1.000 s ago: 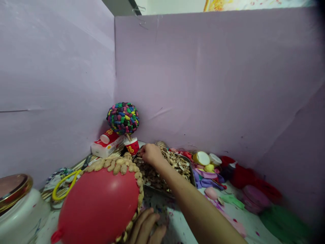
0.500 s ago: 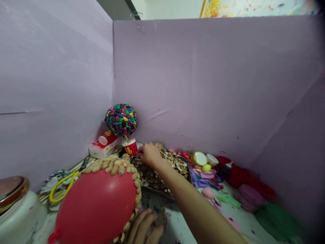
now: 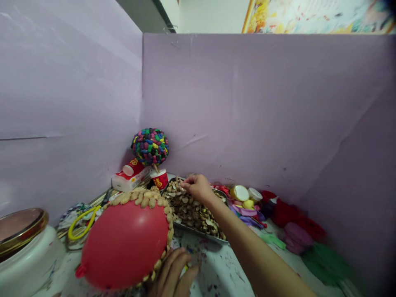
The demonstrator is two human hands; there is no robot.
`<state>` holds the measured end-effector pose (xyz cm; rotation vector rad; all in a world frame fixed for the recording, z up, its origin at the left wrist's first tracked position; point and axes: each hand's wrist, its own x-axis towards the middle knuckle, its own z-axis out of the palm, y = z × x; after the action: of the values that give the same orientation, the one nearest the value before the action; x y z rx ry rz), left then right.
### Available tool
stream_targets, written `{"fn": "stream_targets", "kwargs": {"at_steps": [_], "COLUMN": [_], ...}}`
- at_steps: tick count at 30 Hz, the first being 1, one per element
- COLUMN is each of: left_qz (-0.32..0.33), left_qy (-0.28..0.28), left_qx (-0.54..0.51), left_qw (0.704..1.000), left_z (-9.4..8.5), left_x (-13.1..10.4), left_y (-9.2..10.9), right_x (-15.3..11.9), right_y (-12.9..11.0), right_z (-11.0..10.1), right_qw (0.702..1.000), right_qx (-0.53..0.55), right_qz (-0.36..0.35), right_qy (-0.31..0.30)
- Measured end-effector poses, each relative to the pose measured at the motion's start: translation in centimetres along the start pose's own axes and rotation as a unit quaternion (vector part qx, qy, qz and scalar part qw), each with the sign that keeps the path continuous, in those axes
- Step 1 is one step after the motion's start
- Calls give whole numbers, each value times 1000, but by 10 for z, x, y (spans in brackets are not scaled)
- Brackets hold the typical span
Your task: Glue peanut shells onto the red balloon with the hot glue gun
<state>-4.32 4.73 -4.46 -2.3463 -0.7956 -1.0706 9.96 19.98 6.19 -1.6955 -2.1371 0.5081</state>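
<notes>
A red balloon (image 3: 126, 243) lies at the lower left, with peanut shells (image 3: 145, 198) fixed along its upper and right edges. My left hand (image 3: 173, 272) rests beside its lower right side, fingers spread and touching the shell edge. Behind it, a metal tray (image 3: 201, 233) holds many shells (image 3: 188, 210). My right hand (image 3: 198, 187) hovers over the back of this tray with thumb and fingertips pinched together; whatever is between them is too small to make out.
A multicoloured ball (image 3: 150, 146) on a stick stands in a red cup (image 3: 159, 179). A white jar (image 3: 27, 264) sits far left, near yellow-handled scissors (image 3: 82, 227). Balloons, tubs (image 3: 239, 193), and a green bundle (image 3: 326, 264) lie right.
My right hand has shifted right over the tray, uncovering shells at its back left. The view has moved slightly. My left hand stays by the balloon.
</notes>
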Motion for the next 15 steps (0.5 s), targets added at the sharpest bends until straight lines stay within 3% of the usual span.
{"fn": "stream_targets", "kwargs": {"at_steps": [4, 7, 9, 11, 15], "left_qz": [-31, -141, -266, -381, -496], "left_qy": [-4, -40, -87, -112, -95], "left_qx": [-72, -224, -336, -444, -619], "left_qw": [997, 963, 900, 804, 601], "left_z": [-8, -16, -20, -23, -27], "left_x": [3, 9, 16, 26, 45], "left_y": [4, 13, 20, 26, 43], "right_x": [-57, -116, -154, -184, -218], "right_y": [6, 5, 2, 0, 0], "right_z": [-5, -1, 3, 7, 16], "right_qw": [996, 988, 979, 971, 961], "right_qx": [84, 129, 154, 174, 199], "right_qz": [15, 28, 30, 29, 13], "right_qy": [28, 87, 127, 161, 194]}}
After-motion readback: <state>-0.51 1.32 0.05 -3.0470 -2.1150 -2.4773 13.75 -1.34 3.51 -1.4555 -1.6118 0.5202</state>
